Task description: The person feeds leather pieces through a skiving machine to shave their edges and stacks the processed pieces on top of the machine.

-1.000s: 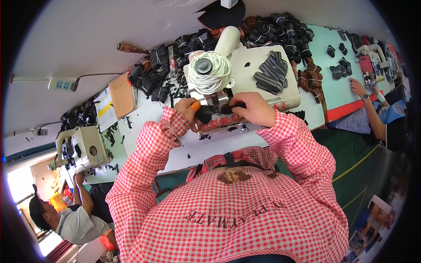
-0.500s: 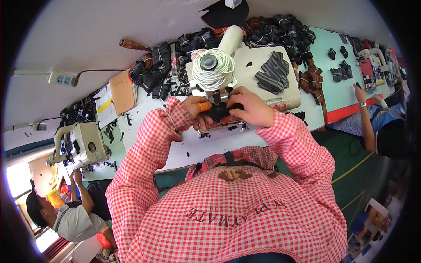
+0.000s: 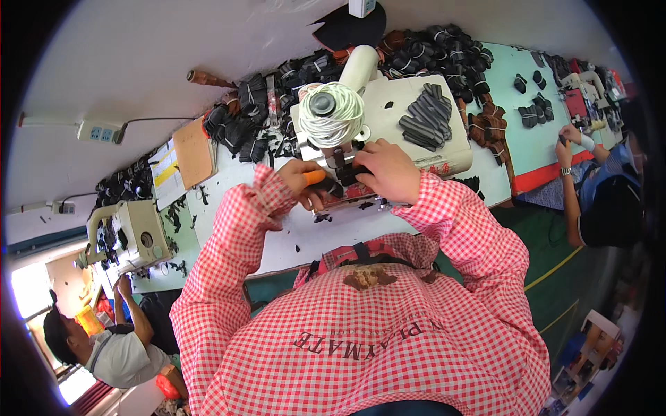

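Note:
Both my hands work at the front of a cream bench machine (image 3: 411, 161) that carries a wound coil of white cord (image 3: 345, 119). My left hand (image 3: 298, 182), with an orange cover (image 3: 314, 177) on one finger, is closed on a black strip (image 3: 328, 186) just left of the machine's head. My right hand (image 3: 390, 170) is closed at the right side of the head. Its fingertips press on dark material (image 3: 350, 174) under the head. Whether this is the same strip, I cannot tell. The machine's working point is mostly hidden by my fingers and the head.
Several loose black strips (image 3: 425, 118) lie on the machine's bed. Tied black bundles (image 3: 253, 104) and brown bundles (image 3: 488, 125) crowd the table behind and beside it. A brown board (image 3: 194, 151) lies left. Co-workers sit at another machine (image 3: 132, 234) at left and a table (image 3: 534, 149) at right.
The black piece that spanned both hands now shows as a strip in my left hand and dark material by my right fingertips. My right hand has shifted slightly left.

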{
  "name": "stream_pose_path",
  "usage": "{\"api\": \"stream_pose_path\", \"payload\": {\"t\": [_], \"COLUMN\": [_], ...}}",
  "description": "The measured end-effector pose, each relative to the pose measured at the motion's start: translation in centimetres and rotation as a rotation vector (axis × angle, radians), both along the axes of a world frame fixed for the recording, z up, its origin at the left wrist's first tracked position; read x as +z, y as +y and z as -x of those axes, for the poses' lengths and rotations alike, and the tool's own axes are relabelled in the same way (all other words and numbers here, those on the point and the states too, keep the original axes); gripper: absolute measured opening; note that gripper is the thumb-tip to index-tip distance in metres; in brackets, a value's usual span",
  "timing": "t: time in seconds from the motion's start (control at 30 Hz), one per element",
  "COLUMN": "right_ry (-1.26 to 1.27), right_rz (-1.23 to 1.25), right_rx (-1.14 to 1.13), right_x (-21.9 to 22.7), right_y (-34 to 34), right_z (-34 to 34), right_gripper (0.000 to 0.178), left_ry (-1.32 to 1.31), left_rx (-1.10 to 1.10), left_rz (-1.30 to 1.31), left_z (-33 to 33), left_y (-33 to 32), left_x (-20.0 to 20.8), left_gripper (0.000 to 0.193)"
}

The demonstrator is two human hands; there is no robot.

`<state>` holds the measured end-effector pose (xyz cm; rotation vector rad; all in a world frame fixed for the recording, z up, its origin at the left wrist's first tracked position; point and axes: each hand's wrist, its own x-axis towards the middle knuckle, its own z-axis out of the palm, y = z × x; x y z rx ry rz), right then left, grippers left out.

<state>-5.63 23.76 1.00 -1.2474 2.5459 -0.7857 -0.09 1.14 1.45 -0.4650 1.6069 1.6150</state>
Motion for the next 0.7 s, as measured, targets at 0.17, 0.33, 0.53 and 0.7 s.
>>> {"api": "stream_pose_path", "payload": {"t": [0.17, 0.33, 0.53, 0.7], "right_ry": [-0.072, -0.226, -0.085, -0.110], "right_rz": [-0.032, -0.009, -0.011, -0.097], "right_rx": [-0.091, -0.009, 0.007, -0.016], "right_x": [0.0, 0.0, 0.0, 1.2], "right_y": [0.8, 1.9, 0.0, -0.2], "right_z": [0.0, 0.8, 0.3, 0.2], "right_gripper": [0.026, 0.021, 0.022, 0.022], "left_ry": [0.116, 0.149, 0.092, 0.129], "left_rx": [0.112, 0.158, 0.123, 0.228], "left_rz": [0.097, 0.255, 0.036, -0.093], "left_z": [-1.4, -1.3, -1.1, -2.0], "left_y": [-0.8, 0.0, 0.4, -0.6], "left_x": [-0.6, -0.4, -0.8, -1.4], "left_gripper": [0.025, 0.024, 0.025, 0.021]}}
